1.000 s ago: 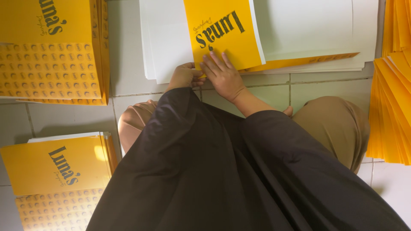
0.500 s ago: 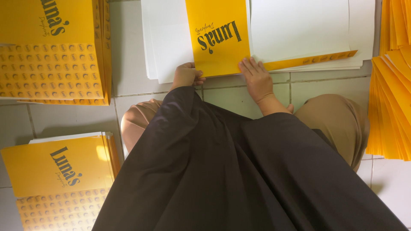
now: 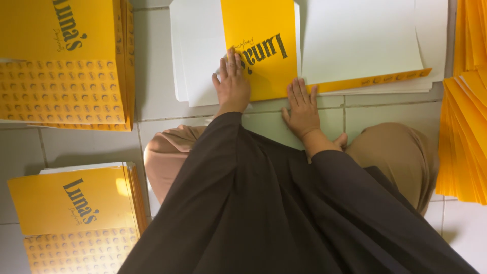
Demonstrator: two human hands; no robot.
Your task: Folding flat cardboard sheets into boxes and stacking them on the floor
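A pale tiled floor (image 3: 152, 76) spreads under everything, and the person sits on it in a wide dark garment with tan-clad knees to either side. Beyond both hands lies a broad stack of white card sheets (image 3: 198, 56), its near edge just past the fingertips. To the right of the right hand, well apart, a fanned pile of plain yellow-orange sheets (image 3: 464, 127) runs along the frame edge. Far to the left of the left hand sits a thick stack of yellow printed sheets with a dotted lower panel (image 3: 61, 66), and a second such stack (image 3: 76, 213) lies nearer the person, below and left of the left arm. On the white stack, between and under the two hands, rests the folded yellow card panel with dark lettering (image 3: 264, 30); a white flap (image 3: 360, 40) with a thin yellow strip along its near edge extends from it to the right of the right hand. The left hand (image 3: 232, 83) lies flat, fingers together and stretched out, pressing the panel's near left corner. The right hand (image 3: 302, 109) is also flat and spread, palm down on the floor, fingertips touching the panel's near right corner; neither hand grips anything.
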